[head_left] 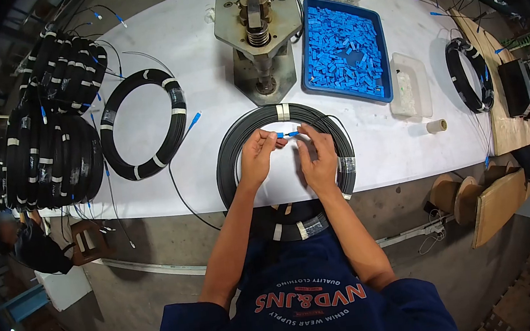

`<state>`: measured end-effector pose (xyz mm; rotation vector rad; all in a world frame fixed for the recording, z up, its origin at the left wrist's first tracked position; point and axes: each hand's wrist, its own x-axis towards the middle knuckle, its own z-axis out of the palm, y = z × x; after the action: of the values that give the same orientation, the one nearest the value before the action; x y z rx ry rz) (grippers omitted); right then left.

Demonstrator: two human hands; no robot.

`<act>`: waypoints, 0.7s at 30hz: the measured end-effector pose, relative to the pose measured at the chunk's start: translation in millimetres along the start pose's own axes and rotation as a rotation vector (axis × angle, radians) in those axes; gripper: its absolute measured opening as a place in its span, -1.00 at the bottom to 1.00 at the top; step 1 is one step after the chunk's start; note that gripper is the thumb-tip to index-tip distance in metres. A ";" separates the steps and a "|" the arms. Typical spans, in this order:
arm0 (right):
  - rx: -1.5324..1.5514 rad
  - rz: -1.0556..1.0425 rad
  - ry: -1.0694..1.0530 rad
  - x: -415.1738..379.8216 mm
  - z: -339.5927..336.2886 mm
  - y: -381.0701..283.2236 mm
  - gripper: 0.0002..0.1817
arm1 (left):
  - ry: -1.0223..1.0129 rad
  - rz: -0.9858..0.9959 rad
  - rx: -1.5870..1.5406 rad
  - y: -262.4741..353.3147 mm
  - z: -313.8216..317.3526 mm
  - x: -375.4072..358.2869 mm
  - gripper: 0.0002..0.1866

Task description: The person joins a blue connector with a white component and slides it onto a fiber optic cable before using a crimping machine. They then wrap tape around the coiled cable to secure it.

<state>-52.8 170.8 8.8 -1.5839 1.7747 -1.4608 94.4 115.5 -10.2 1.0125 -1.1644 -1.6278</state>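
Note:
Over the near part of the table, my left hand (257, 156) pinches a small blue connector housing (280, 135) between thumb and fingertips. Facing it, my right hand (318, 159) is closed on a cable connector (294, 133), blue with a dark part toward the housing. The two pieces are almost end to end. A black cable curves from the right hand back to the cable coil (229, 137), which lies beneath both hands with white tape around it. The near side of that coil hangs over the table edge.
A metal press (260, 42) stands beyond the coil. Right of it are a blue tray (385, 54) of loose blue housings and a clear plastic box (410, 93). Another cable coil (118, 110) lies left, beside stacked coils (55, 157). A person (32, 244) is at far left.

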 end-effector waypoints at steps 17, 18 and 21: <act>0.073 -0.033 -0.045 -3.2 1.7 0.7 -0.60 | 0.051 -0.031 -0.008 -4.4 -1.6 0.4 -0.78; 0.074 -0.032 -0.046 -3.3 1.3 0.4 -0.60 | 0.052 -0.032 -0.008 -4.3 -1.4 0.3 -0.78; 0.053 -0.025 -0.071 -3.3 0.6 -0.5 -0.60 | 0.058 -0.026 -0.010 -4.7 -0.3 -0.5 -0.77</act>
<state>-51.0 173.5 7.8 -1.6168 1.6692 -1.4323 93.9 116.7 -14.7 1.0652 -1.1076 -1.6129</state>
